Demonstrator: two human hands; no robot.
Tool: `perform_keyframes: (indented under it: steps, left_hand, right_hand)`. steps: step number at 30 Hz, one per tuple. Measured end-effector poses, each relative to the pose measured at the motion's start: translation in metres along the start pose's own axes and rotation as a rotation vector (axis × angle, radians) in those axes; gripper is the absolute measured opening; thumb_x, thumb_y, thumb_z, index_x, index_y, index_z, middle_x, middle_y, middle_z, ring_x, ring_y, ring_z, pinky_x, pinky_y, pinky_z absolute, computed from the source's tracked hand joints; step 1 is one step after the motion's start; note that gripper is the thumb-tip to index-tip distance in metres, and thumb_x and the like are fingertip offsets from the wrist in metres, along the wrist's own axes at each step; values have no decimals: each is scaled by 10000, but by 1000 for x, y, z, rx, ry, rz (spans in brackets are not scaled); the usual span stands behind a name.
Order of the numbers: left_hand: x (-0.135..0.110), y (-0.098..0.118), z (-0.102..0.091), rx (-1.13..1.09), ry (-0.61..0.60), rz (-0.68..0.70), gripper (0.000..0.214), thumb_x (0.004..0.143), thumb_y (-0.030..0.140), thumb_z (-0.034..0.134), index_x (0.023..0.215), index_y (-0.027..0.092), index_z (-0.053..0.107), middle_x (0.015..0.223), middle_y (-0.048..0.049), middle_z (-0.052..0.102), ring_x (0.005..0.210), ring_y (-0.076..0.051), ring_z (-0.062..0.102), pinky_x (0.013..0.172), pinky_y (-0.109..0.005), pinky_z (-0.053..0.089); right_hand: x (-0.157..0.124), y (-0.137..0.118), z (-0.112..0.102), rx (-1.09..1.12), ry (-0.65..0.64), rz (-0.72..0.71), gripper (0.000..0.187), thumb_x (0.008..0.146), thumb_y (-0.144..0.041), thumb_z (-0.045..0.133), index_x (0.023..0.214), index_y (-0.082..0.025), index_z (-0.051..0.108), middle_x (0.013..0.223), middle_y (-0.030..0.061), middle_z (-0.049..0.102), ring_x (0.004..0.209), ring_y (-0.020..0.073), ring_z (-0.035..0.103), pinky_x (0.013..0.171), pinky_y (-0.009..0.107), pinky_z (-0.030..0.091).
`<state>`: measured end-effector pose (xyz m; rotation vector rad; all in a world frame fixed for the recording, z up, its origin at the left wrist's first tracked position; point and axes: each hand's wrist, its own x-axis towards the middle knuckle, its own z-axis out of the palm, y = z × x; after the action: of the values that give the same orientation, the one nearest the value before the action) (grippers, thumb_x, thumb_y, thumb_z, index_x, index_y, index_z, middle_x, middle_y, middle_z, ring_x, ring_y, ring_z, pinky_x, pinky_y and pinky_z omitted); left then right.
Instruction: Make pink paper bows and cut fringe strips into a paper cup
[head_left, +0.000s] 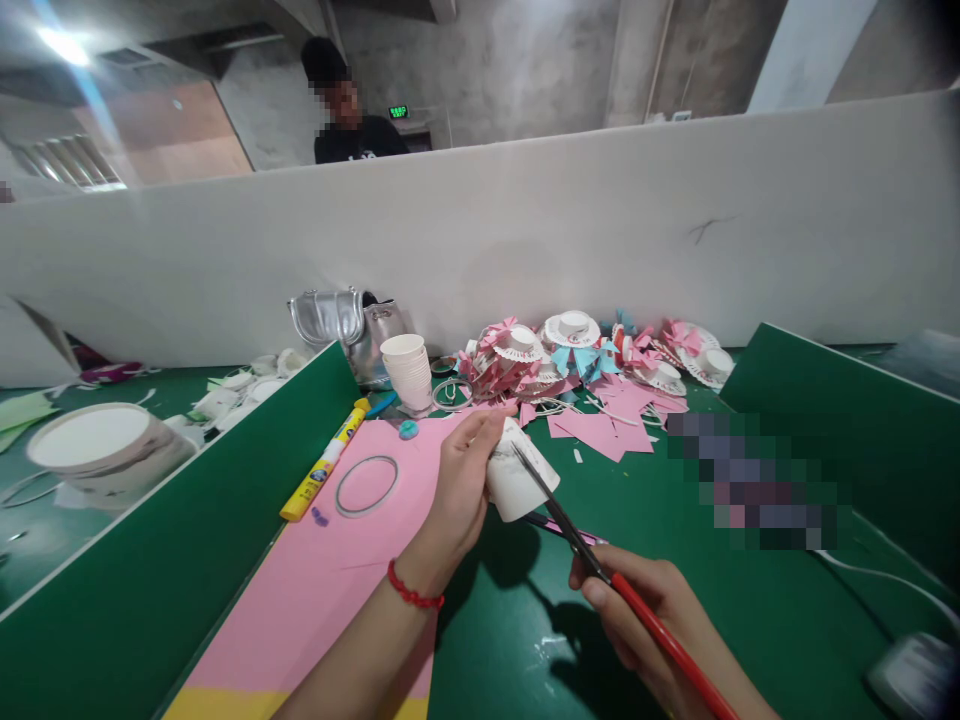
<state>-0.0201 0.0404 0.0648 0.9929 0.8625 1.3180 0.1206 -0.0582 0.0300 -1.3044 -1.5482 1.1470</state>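
My left hand (459, 478) is closed around a white paper cup (517, 482), holding it tilted above the green table (510, 640). My right hand (651, 612) grips red-handled scissors (592, 560). Their blades are open and reach up against the cup's side and rim. A red bead bracelet circles my left wrist. Under my left forearm lies a large pink paper sheet (330, 570).
A yellow glue stick (324, 462) and a ring of tape (367, 486) lie on the pink sheet. A stack of paper cups (409, 370), a silver bag (337, 322) and finished paper-cup hats with pink and blue bows (574, 355) line the white partition. Green dividers flank the area. A person stands beyond the partition.
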Motion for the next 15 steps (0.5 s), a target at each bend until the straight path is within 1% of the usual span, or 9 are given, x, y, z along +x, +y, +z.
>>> perform_keyframes:
  steps: [6, 9, 12, 15]
  left_hand:
    - [1, 0, -1, 5, 15, -9, 242, 694, 352, 624, 856, 179, 674, 789, -18, 632, 650, -121, 555, 614, -239, 445]
    - [2, 0, -1, 8, 20, -2, 220, 684, 343, 634, 822, 177, 674, 787, -17, 636, 663, -127, 563, 625, -245, 444]
    - [2, 1, 0, 13, 20, 2, 198, 683, 335, 636, 789, 172, 673, 812, -22, 639, 680, -129, 564, 619, -237, 437]
    - [2, 2, 0, 32, 15, 8, 197, 694, 339, 626, 789, 173, 671, 776, -17, 632, 660, -127, 559, 596, -230, 432]
  right_hand:
    - [-1, -1, 0, -9, 3, 5, 429, 792, -562, 425, 655, -165, 510, 425, -77, 288, 366, 73, 264, 356, 215, 180]
    - [-1, -1, -1, -14, -24, 7, 465, 790, -594, 401, 671, -158, 510, 442, -75, 285, 380, 73, 261, 360, 210, 186]
    - [-1, -1, -1, -21, -22, -24, 488, 800, -612, 361, 683, -162, 509, 457, -72, 286, 398, 79, 261, 367, 208, 190]
    - [-1, -1, 1, -26, -2, -45, 492, 809, -614, 344, 679, -169, 508, 470, -63, 307, 412, 85, 283, 380, 209, 199]
